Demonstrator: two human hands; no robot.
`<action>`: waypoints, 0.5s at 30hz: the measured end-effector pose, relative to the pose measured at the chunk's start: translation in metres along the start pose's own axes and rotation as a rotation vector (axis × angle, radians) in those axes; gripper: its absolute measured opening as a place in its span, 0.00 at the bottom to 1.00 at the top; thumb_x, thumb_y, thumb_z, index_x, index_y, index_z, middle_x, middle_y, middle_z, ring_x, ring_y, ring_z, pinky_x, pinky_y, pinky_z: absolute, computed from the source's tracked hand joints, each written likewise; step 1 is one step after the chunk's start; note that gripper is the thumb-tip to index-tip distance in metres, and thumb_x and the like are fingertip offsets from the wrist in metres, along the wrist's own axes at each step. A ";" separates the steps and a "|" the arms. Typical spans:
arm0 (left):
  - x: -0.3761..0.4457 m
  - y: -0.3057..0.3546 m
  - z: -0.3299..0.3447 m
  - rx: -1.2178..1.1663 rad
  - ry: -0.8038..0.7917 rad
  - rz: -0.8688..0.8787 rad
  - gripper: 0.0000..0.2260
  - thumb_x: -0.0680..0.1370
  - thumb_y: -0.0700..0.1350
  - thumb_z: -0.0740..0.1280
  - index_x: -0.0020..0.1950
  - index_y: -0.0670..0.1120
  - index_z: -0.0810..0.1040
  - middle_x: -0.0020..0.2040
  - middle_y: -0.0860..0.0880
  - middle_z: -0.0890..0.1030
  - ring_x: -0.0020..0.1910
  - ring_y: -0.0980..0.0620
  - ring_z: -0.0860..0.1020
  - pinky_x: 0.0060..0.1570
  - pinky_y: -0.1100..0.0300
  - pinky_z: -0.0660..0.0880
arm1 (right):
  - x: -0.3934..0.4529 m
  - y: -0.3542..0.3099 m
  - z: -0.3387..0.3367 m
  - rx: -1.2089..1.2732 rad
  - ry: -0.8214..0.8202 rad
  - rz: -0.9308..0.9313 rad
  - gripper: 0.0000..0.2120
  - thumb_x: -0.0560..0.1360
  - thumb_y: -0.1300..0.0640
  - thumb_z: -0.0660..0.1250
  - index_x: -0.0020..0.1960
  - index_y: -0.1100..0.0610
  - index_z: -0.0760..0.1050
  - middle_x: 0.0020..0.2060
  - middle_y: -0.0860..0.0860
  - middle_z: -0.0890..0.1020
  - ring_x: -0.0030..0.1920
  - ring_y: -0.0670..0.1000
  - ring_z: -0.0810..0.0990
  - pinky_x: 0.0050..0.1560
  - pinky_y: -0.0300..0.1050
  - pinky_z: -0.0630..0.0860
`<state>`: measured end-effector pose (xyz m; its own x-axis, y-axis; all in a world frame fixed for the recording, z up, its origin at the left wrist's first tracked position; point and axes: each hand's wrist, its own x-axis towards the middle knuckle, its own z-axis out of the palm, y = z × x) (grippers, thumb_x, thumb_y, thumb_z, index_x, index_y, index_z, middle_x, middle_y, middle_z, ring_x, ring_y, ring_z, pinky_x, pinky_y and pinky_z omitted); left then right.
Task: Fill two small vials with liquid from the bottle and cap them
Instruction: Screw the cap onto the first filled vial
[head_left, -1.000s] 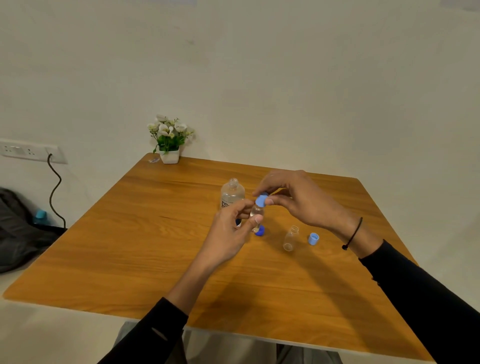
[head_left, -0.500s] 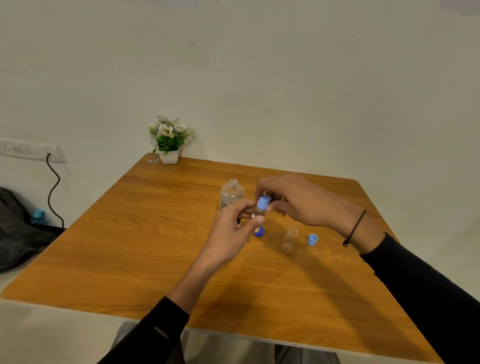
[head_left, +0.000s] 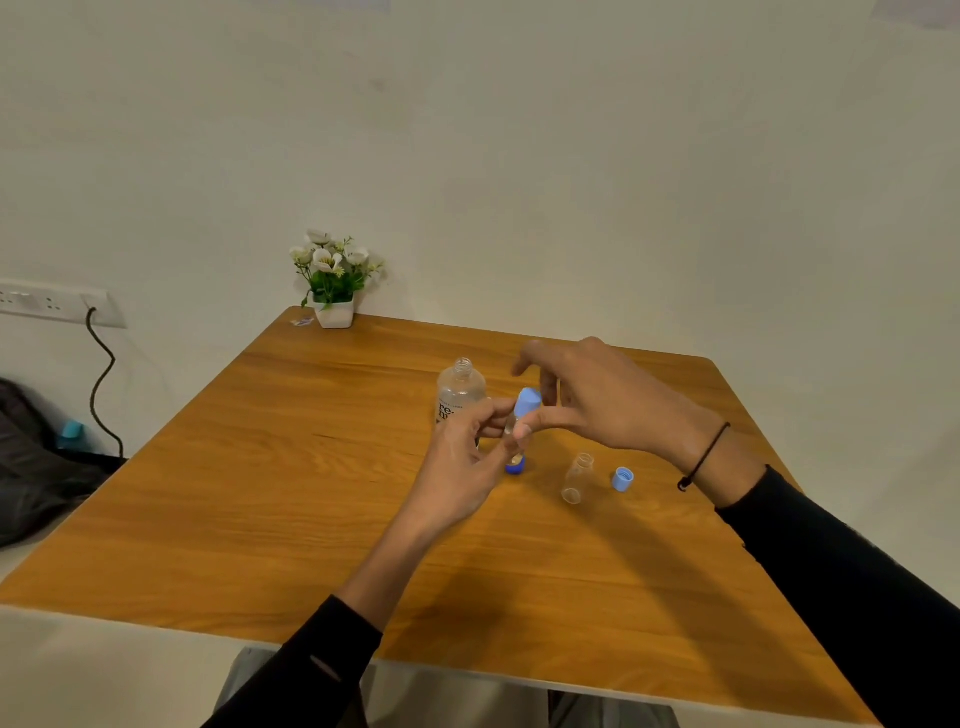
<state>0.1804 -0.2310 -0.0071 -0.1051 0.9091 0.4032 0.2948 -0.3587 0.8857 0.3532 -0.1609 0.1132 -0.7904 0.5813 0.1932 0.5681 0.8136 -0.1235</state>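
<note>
Step in hand: capping vial 1. L hand (head_left: 462, 457) grips the small clear glass vial (head_left: 514, 434) by its body, fingers pinched round it, holding it raised a bit above the wooden table (head_left: 260, 519), tilted slightly. Light-blue plastic screw cap (head_left: 528, 401) sits on the vial's neck. R hand (head_left: 597, 395) is over the cap, thumb and a fingertip touching its side, other fingers spread loose. Looks like mid-twist or regrip; can't tell if the cap is fully seated. Liquid level in the held vial too small to read.

Clear plastic bottle w/ dark label print (head_left: 460, 392) stands open, no lid, just behind L hand. Dark-blue cap (head_left: 515, 466), prob. the bottle's, lies on table below the held vial. Second small clear vial (head_left: 577, 478) is uncapped near R wrist, looks empty. Its light-blue cap (head_left: 622, 478) lies just beside it, not touching.

Judgement: roughly halfway. Next move needs: finish tightening w/ R hand while L keeps the vial steady, set it down upright, then take the bottle for vial 2. Risk: cross-threaded cap.
</note>
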 end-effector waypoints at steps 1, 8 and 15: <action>0.000 0.000 0.000 -0.003 0.002 -0.005 0.13 0.83 0.47 0.73 0.67 0.46 0.83 0.58 0.50 0.88 0.58 0.52 0.85 0.60 0.49 0.84 | 0.000 0.001 -0.001 0.059 -0.037 -0.031 0.21 0.76 0.39 0.73 0.64 0.47 0.75 0.45 0.45 0.81 0.39 0.42 0.78 0.42 0.44 0.77; 0.001 -0.003 0.003 -0.016 -0.001 -0.005 0.11 0.82 0.44 0.73 0.65 0.47 0.84 0.55 0.53 0.88 0.57 0.54 0.85 0.58 0.53 0.83 | -0.001 0.003 0.006 -0.101 0.013 0.023 0.26 0.73 0.28 0.67 0.56 0.48 0.74 0.37 0.44 0.79 0.36 0.45 0.76 0.35 0.48 0.73; 0.002 -0.005 0.005 0.004 0.003 -0.006 0.12 0.82 0.45 0.74 0.65 0.49 0.84 0.56 0.53 0.88 0.59 0.53 0.85 0.59 0.48 0.84 | -0.002 0.004 0.007 -0.087 -0.006 -0.004 0.12 0.81 0.42 0.70 0.55 0.48 0.74 0.34 0.45 0.78 0.36 0.44 0.75 0.38 0.54 0.77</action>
<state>0.1832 -0.2260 -0.0120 -0.1095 0.9106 0.3984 0.2976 -0.3524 0.8873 0.3557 -0.1583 0.1057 -0.7941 0.5780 0.1881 0.5823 0.8121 -0.0371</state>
